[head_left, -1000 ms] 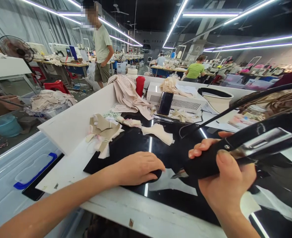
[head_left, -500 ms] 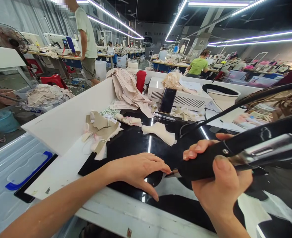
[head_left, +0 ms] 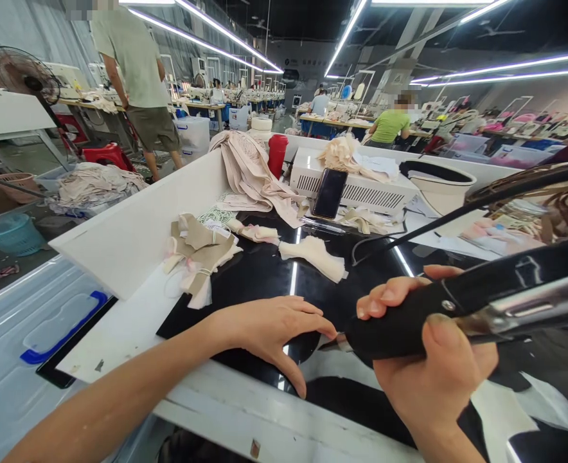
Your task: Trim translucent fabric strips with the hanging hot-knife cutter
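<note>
My right hand is wrapped round a black handheld tool with a silver lever along its side. Its narrow metal tip points left, down at a thin, see-through pale piece of fabric on the glossy black work surface. My left hand lies low over the fabric's left edge, thumb and fingers spread, holding nothing. Its fingertips are beside the metal tip; whether they touch it I cannot tell.
Fabric scraps and a cream pad-like piece lie beyond my left hand. Behind stand a phone, a white vented box and a red cup. A black cable arcs over the right side. A person stands far left.
My hands and the tool keep nearly the same places over the fabric. The view has shifted slightly. The person at far left has moved left and nearer.
</note>
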Available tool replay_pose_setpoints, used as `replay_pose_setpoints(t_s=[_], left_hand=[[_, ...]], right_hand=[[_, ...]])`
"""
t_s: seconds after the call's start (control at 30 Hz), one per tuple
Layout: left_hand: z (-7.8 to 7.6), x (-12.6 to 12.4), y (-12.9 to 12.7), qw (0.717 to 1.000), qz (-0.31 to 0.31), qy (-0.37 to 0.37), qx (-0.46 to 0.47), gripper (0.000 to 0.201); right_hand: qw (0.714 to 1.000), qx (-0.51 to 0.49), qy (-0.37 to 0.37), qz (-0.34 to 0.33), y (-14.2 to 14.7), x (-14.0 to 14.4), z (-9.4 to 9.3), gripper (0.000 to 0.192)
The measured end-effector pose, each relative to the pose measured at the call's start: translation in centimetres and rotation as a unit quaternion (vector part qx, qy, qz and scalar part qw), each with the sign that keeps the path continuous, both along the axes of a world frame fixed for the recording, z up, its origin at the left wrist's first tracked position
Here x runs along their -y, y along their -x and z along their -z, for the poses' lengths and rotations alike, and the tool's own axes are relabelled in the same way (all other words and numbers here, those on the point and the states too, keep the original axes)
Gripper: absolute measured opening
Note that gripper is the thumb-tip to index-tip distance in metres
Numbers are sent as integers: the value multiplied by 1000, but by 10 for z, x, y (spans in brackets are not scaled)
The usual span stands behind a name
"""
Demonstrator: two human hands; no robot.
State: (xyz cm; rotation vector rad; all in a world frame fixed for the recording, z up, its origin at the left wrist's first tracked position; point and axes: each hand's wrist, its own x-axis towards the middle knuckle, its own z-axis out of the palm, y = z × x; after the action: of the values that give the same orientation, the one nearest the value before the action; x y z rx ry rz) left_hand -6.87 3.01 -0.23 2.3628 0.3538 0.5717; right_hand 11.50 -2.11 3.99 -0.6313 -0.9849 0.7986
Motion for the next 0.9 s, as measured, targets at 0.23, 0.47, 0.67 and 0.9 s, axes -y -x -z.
replay_pose_setpoints(t_s=[0.23,0.47,0.67,0.9], left_hand=[[1,0,0,999,6,-33,-22,67],[2,-1,-1,997,-3,-50,-56,78],[4,-1,-2,995,3,-54,-81,80],[11,-5,0,997,16,-31,-71,76]], right_hand=[[1000,6,0,-15,5,5,1,36],[999,2,-8,-35,16,13,1,39],[999,-3,0,-49,20,15,4,37],[1000,-9,-8,-19,11,11,-7,41]])
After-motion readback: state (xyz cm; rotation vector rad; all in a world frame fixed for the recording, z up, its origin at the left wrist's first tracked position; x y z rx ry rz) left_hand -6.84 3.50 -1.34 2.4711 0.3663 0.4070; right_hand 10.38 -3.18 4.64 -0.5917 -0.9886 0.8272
